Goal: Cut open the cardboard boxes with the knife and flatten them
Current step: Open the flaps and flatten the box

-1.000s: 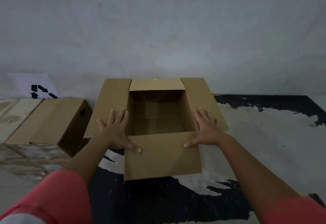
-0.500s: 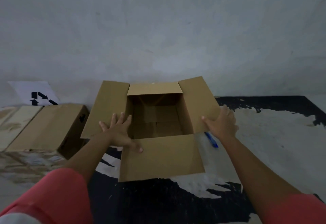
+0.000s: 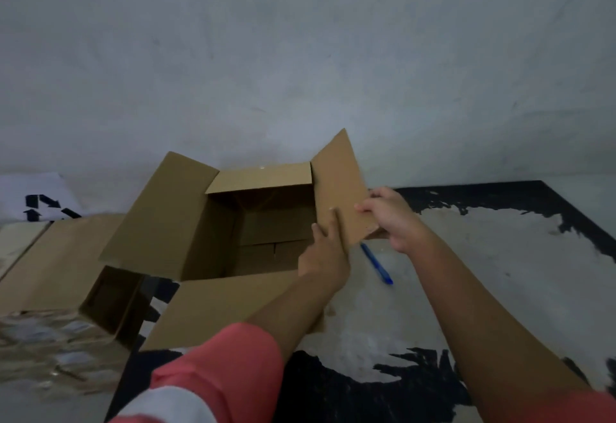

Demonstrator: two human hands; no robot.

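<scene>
On the floor (image 3: 483,272), right up against the grey wall (image 3: 300,55), sits the box (image 3: 213,242). Its top is already open. All four top flaps stick out, and I can see down inside to the bottom, where the bottom flaps look closed. So the top is done, but I think the bottom is not cut yet, and the box is not flat yet.

The blue knife (image 3: 376,264) lies on the floor just beside the box, on its right side, partly under the right flap (image 3: 340,186). No hand holds it. A second box (image 3: 56,262) lies on its side to the left. I cannot tell if that one is cut, but it is not flat, so I think a lot of work is left.

Both hands are on the right flap, which stands tilted up. The left hand (image 3: 325,256) reaches across the near flap (image 3: 216,309). Its fingers are straight and lie flat on the inside of the right flap, near the low corner. The right hand (image 3: 393,219) comes from the outside. Its fingers curl round the flap's outer edge and hold it. Both arms stretch forward, and a pink sleeve (image 3: 226,366) shows on the left arm.
</scene>
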